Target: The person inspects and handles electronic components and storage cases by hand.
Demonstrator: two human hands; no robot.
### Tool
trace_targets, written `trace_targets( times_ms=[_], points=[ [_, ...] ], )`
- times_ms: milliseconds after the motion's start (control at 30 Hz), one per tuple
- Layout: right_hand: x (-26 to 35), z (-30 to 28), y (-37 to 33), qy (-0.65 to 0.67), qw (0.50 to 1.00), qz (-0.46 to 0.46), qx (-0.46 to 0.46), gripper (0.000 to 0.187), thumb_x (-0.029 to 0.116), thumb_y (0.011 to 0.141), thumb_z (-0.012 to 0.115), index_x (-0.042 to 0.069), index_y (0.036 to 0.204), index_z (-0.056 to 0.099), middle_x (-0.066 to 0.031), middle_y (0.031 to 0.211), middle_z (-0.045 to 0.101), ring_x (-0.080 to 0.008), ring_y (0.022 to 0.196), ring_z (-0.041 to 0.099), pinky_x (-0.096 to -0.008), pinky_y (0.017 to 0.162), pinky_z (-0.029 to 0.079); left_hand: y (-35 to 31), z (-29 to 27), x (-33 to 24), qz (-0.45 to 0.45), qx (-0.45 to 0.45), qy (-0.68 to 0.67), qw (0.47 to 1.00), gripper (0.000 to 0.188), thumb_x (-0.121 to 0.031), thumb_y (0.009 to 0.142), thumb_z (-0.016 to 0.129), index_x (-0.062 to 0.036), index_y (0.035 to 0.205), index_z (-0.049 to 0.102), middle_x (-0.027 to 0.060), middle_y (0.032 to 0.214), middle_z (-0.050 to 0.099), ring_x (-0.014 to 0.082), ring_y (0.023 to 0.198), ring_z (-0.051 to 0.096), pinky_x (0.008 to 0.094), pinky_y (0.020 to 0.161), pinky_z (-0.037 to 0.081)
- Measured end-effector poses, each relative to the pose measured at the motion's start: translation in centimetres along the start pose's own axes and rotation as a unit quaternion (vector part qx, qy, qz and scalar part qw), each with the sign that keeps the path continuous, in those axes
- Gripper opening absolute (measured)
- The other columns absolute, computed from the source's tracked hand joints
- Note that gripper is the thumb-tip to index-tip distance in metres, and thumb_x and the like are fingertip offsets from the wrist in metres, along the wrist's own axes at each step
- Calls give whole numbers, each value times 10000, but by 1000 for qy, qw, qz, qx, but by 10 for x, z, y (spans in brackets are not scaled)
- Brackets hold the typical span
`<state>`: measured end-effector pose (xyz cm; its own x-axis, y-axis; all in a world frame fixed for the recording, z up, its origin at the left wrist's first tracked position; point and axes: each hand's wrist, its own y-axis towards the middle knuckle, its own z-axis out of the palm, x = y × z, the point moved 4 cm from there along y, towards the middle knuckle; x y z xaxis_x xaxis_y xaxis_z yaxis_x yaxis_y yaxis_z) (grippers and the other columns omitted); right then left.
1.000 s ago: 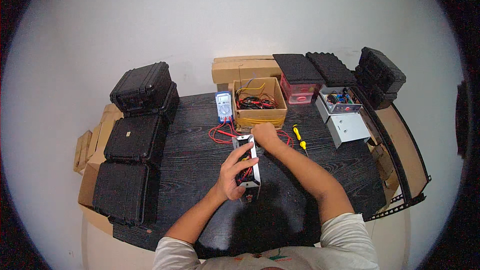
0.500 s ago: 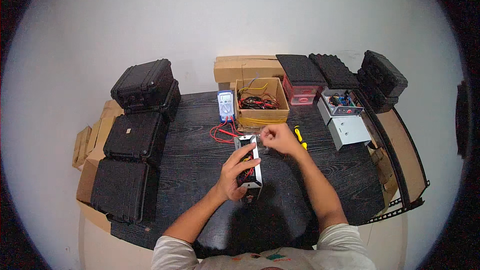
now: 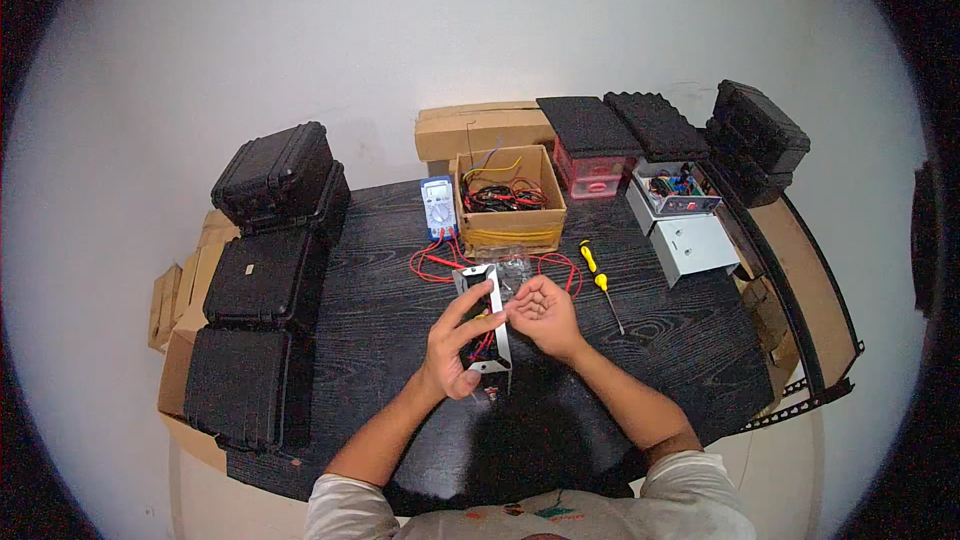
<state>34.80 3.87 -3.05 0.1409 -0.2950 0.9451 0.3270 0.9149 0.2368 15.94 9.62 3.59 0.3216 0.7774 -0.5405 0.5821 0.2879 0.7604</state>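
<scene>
My left hand (image 3: 452, 348) grips a narrow open metal box (image 3: 484, 290) with red, yellow and black wires inside, held just above the dark wooden table (image 3: 380, 310). My right hand (image 3: 545, 312) is right beside the box, palm up, fingers loosely curled, fingertips at the box's right edge. Whether it holds something small is hidden. A crumpled clear plastic bag (image 3: 516, 268) lies just behind both hands.
Red test leads (image 3: 430, 265) run from a blue multimeter (image 3: 437, 205). A cardboard box of wires (image 3: 508, 202) stands behind, a yellow screwdriver (image 3: 597, 278) to the right. Black hard cases (image 3: 265, 275) line the left edge. Grey metal boxes (image 3: 695, 242) sit at right.
My right hand has drawn back from near the cardboard box toward me and turned palm up beside the metal box. My left hand kept hold of the box.
</scene>
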Motion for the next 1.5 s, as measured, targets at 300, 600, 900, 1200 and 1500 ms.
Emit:
trace_targets(
  times_ms=[300, 600, 900, 1200, 1500],
  points=[
    [0, -1, -1, 19, 1000, 3, -10, 315, -45, 865, 774, 45, 1076, 559, -53, 976, 706, -106, 906, 696, -252, 857, 573, -1, -1, 1, 2, 1, 4, 1000, 847, -739, 905, 430, -44, 1314, 690, 335, 1496, 471, 482, 1358, 516, 507, 1120, 408],
    [0, 0, 1, 7, 1000, 18, 18, 320, -27, 873, 777, 34, 1126, 590, -39, 1003, 689, -93, 921, 665, -254, 847, 572, 0, 0, 0, 7, -2, 8, 1000, 830, -719, 911, 438, -36, 1309, 692, 342, 1494, 469, 485, 1343, 529, 509, 1110, 421],
    [-5, 2, 0, -34, 998, 39, 41, 109, 93, 973, 703, 8, 1041, 688, -9, 884, 700, -68, 791, 642, -249, 735, 544, 0, 0, -1, 1, -2, 1, 1000, 849, -732, 909, 435, -30, 1316, 683, 336, 1501, 466, 483, 1355, 518, 510, 1115, 415],
    [40, 18, -6, -347, 930, -77, 100, 125, 130, 994, 617, 21, 1054, 604, -120, 832, 653, -244, 757, 676, -364, 696, 527, -1, 0, 1, 3, 2, -4, 1000, 854, -739, 915, 431, -26, 1315, 676, 345, 1496, 464, 489, 1349, 520, 518, 1117, 408],
    [42, 20, -5, -357, 928, -75, 74, 166, 167, 1015, 550, 8, 1043, 587, -209, 878, 654, -425, 846, 674, -460, 736, 522, 0, 0, 0, 8, 3, 2, 1000, 849, -733, 924, 428, -23, 1321, 671, 345, 1498, 461, 482, 1340, 529, 518, 1117, 408]
  ],
)
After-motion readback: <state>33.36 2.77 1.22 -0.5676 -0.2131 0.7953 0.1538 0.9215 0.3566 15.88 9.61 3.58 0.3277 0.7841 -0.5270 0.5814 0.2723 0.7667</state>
